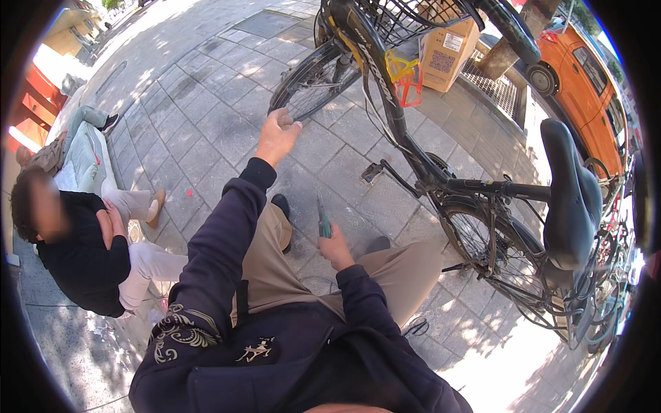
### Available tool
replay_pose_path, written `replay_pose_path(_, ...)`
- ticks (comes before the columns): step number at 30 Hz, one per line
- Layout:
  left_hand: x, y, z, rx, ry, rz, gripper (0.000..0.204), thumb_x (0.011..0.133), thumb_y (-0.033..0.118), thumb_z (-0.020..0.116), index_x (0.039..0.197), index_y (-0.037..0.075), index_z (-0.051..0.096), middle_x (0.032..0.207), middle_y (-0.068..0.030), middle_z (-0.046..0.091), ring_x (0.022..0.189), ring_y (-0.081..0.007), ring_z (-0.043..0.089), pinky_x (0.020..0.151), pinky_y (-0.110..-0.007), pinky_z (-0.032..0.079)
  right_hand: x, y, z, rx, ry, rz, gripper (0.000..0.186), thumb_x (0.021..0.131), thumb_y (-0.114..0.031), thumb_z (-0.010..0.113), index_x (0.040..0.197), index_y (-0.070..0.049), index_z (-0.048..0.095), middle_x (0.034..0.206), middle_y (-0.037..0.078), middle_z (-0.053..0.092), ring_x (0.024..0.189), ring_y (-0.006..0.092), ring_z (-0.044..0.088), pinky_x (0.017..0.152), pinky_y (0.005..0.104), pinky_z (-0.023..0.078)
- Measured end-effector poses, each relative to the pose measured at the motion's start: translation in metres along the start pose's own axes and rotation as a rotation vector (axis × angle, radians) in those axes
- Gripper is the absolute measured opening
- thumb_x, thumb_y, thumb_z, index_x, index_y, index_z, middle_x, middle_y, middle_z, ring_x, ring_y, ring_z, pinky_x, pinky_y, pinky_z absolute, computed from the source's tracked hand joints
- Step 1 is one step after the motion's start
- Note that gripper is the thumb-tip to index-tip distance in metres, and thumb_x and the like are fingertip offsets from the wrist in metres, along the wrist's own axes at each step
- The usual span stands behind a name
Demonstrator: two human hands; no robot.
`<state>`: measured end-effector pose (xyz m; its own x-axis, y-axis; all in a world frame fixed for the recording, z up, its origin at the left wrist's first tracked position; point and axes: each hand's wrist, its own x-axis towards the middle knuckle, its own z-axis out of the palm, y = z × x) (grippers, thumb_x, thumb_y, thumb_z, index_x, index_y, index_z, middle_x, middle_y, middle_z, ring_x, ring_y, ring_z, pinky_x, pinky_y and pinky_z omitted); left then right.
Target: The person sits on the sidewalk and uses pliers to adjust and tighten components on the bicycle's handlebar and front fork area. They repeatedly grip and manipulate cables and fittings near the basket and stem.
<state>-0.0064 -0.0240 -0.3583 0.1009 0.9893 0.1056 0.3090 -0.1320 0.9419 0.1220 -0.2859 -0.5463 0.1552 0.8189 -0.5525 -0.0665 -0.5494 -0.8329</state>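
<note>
Head view: black step-through bicycle (441, 180) stands ahead-right, front wheel (313, 79) just beyond left hand (277, 135). L hand raised, fingers curled loosely, holding nothing, nearer the wheel. Right hand (335, 248) lower, clenched round green-handled tool (323, 219), long axis pointing up, away from the body.

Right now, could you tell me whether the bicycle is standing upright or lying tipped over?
Upright: the bicycle stands on both wheels on the paving, its saddle on top.
</note>
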Motion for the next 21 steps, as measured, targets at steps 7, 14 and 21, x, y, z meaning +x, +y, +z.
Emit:
replay_pose_path(7, 0.005, -0.023, 0.023, -0.079, -0.049, -0.005, 0.055, 0.096, 0.017, 0.075, 0.143, -0.006, 0.057, 0.123, -0.0202, 0.074, 0.111, -0.0292, 0.075, 0.096, -0.040, 0.057, 0.014, -0.046, -0.013, 0.186, 0.046, 0.058, 0.064, 0.091, 0.001, 0.061, 0.152, -0.011, 0.047, 0.107, 0.008, 0.067, 0.083, 0.0193, 0.068, 0.065, 0.0333, 0.054)
replay_pose_path(14, 0.004, -0.019, 0.027, 0.113, -0.174, 0.115, 0.041, 0.099, 0.022, 0.070, 0.136, 0.004, 0.065, 0.115, -0.0153, 0.078, 0.100, -0.0331, 0.076, 0.086, -0.043, 0.059, 0.108, -0.136, -0.030, 0.173, 0.085, -0.166, 0.059, 0.095, 0.002, 0.060, 0.151, -0.010, 0.046, 0.117, 0.008, 0.066, 0.094, 0.0172, 0.068, 0.074, 0.0330, 0.057)
replay_pose_path(21, 0.023, -0.009, 0.019, 0.247, -0.227, 0.180, 0.032, 0.097, 0.023, 0.069, 0.125, 0.007, 0.070, 0.110, -0.0125, 0.079, 0.099, -0.0366, 0.075, 0.082, -0.047, 0.058, 0.230, -0.203, -0.054, 0.046, 0.151, -0.382, 0.061, 0.095, 0.002, 0.059, 0.153, -0.004, 0.043, 0.122, 0.010, 0.063, 0.097, 0.0159, 0.063, 0.074, 0.0321, 0.054)
